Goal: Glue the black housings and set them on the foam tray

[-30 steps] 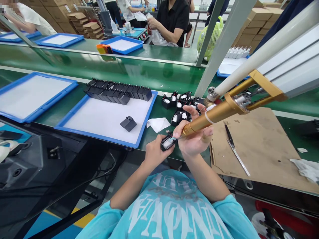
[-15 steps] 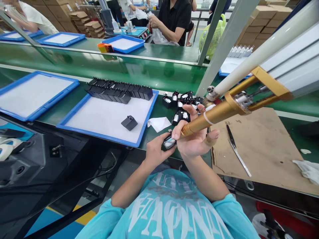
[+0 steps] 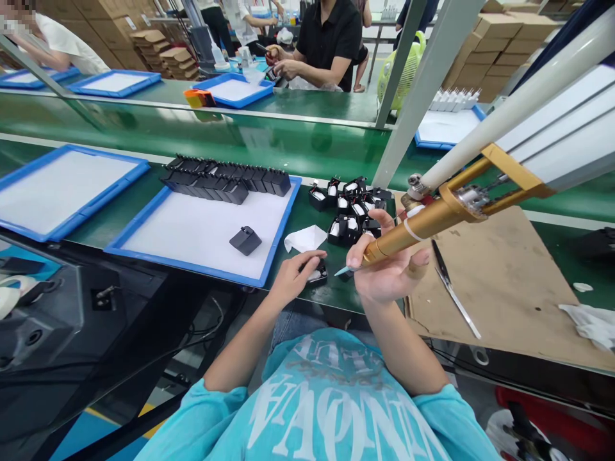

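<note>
Clamping smooth gold cylinder [image 3: 428,219]: right hand [image 3: 384,280] | left hand [image 3: 291,275] (finger grip unclear): black case [image 3: 319,276]

Observe green fan [image 3: 413,63] behind slanted metal post [image 3: 394,83]. Locate stacked cardboard boxes [image 3: 502,41] at upper right. Note orange-and-black object [image 3: 198,98] beside far blue tray [image 3: 233,91].

1 head-worn camera looks forward and down from close above the hands [image 3: 292,276] and bench [image 3: 307,214].
</note>
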Available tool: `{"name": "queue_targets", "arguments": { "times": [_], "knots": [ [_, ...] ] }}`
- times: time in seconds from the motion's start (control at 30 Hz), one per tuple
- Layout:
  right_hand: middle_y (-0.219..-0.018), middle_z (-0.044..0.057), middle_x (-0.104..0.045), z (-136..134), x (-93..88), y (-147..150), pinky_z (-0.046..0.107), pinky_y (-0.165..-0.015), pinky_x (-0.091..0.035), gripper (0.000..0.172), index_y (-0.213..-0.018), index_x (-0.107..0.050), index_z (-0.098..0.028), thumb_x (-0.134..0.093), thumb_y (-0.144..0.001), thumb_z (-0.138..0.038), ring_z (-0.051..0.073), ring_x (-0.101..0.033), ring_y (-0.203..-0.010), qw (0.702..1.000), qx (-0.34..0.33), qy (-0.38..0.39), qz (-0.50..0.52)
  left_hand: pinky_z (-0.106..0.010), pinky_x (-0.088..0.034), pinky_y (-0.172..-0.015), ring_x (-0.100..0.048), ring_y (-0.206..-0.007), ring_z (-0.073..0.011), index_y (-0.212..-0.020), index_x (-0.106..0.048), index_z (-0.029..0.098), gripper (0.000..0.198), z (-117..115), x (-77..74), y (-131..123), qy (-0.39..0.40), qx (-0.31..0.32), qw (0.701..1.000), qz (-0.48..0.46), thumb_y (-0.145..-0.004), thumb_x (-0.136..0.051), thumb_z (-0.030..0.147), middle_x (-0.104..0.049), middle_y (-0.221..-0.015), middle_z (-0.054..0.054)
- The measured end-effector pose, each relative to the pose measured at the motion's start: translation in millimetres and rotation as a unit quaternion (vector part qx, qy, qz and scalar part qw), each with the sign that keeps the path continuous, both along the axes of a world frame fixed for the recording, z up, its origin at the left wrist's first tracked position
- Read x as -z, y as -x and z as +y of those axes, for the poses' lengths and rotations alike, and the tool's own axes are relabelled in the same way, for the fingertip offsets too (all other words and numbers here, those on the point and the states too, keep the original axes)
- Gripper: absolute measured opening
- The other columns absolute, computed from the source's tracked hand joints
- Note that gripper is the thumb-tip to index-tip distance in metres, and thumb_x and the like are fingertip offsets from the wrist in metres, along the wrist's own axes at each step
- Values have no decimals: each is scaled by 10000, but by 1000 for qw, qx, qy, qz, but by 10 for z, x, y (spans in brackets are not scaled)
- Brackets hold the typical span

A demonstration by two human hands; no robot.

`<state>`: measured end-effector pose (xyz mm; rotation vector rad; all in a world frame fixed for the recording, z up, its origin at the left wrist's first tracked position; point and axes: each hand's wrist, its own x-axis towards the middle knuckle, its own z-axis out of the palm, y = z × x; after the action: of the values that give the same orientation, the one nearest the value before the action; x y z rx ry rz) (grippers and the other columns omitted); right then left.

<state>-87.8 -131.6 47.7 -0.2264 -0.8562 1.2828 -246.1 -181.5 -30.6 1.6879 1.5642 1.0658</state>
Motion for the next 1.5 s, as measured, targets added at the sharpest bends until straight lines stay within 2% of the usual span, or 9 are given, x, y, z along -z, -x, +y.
{"name": "queue_targets", "arguments": {
  "times": [0.2, 0.5, 0.63, 0.8, 0.9, 1.07, 1.23, 1.4, 1.5],
  "knots": [
    [-1061, 7, -638, 1, 17, -49, 249, -284, -401, 445, -1118, -497, -333, -495, -798, -641, 99, -580, -385, 1000, -16, 6, -8, -315, -555, -880, -696, -976, -179, -1110, -670, 223, 239, -79, 41, -46, -138, 50, 983, 113, -913, -584, 327, -722, -1121, -65],
    [-1065, 7, -634, 32, 62, -100, 250, -287, -402, 439, -1125, -500, -330, -471, -813, -637, 99, -583, -391, 1000, -7, 0, -10, -328, -511, -912, -633, -1042, -184, -1100, -616, 205, 210, -62, 29, -57, -92, 83, 986, 109, -968, -466, 269, -693, -1135, -68],
    [-1039, 5, -634, 29, 58, -101, 253, -283, -396, 420, -1113, -509, -320, -474, -819, -619, 103, -577, -386, 1000, -5, 2, -7, -349, -504, -857, -616, -1018, -217, -1239, -540, 222, 292, -77, 16, -58, -86, 116, 949, 279, -973, -452, 304, -633, -1226, -75],
    [-1017, 6, -640, 7, 27, -88, 255, -268, -387, 402, -1084, -539, -307, -471, -825, -607, 103, -565, -370, 1000, 8, 1, -8, -342, -464, -711, -623, -863, -238, -1207, -553, 191, 284, -75, -51, -74, -71, 137, 897, 413, -949, -491, 292, -627, -962, -78],
    [-1012, 9, -644, -15, 14, -114, 258, -271, -393, 393, -1044, -585, -293, -492, -813, -597, 101, -565, -368, 1000, 9, 1, -18, -366, -432, -748, -606, -875, -244, -1216, -554, 177, 305, -91, -138, 26, -101, 107, 903, 403, -964, -451, 316, -622, -962, -92],
    [-1005, 10, -643, -40, 6, -178, 272, -276, -403, 388, -1008, -634, -294, -490, -807, -592, 106, -558, -371, 999, 20, 17, -36, -434, -397, -824, -547, -963, -308, -1331, -528, 195, 434, -143, -288, 576, -112, -71, 884, 447, -948, -466, 390, -616, -1013, -137],
    [-1014, 22, -632, -47, 10, -178, 284, -289, -409, 378, -1023, -647, -292, -487, -815, -565, 110, -560, -378, 999, 15, 17, -32, -521, -375, -931, -511, -1048, -342, -1256, -599, 222, 390, -133, -206, 1048, -117, -120, 853, 495, -909, -545, 391, -579, -1056, -153],
    [-1031, 26, -630, -48, 36, -177, 295, -298, -413, 405, -1044, -649, -289, -455, -825, -568, 109, -554, -377, 999, 18, 11, -33, -580, -318, -1067, -239, -1391, -412, -1207, -613, 229, 355, -66, -85, 1170, -128, -131, 890, 418, -869, -608, 340, -344, -1423, -178],
    [-1039, 29, -621, -55, 30, -187, 297, -305, -417, 398, -1033, -638, -297, -451, -818, -574, 106, -547, -378, 998, 23, 19, -50, -534, -392, -1038, -377, -1326, -366, -1303, -542, 254, 435, -23, -58, 1215, -61, -106, 929, 350, -880, -581, 346, -370, -1423, -162]
  ]
}}
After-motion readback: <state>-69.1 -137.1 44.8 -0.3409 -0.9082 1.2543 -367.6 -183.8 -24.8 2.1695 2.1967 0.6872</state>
